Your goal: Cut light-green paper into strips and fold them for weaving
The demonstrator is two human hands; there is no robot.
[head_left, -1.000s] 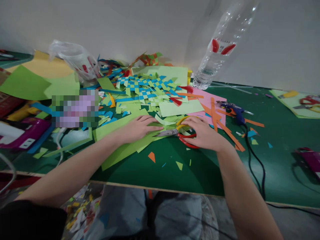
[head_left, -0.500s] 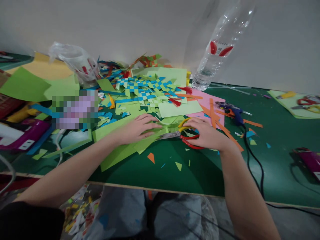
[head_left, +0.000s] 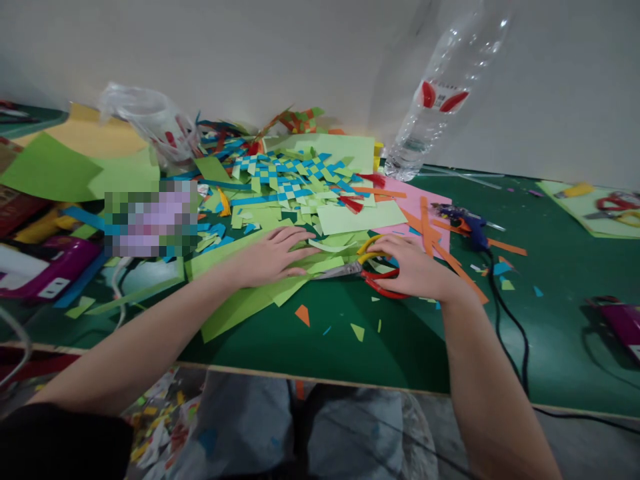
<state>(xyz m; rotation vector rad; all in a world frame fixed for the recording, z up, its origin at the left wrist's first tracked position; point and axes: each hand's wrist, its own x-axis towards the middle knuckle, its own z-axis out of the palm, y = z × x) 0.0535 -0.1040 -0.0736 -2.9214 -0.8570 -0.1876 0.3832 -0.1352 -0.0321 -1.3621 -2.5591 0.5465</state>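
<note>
Left hand [head_left: 275, 257], spread on green paper [head_left: 235, 313], has eased back slightly — seemingly more room for the scissors [head_left: 353, 268] (right hand [head_left: 413, 267] grips them).

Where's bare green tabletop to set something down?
Widest: right, between black cord and purple item. Smaller: near edge, between pale green scrap and right forearm. Crowded: beyond left hand, where woven paper is piled toward the wall.

Open tabletop [head_left: 390, 353] nearside of scissors [head_left: 347, 269], paper heap [head_left: 285, 175] and tall bottle [head_left: 425, 127] blocking behind
</note>
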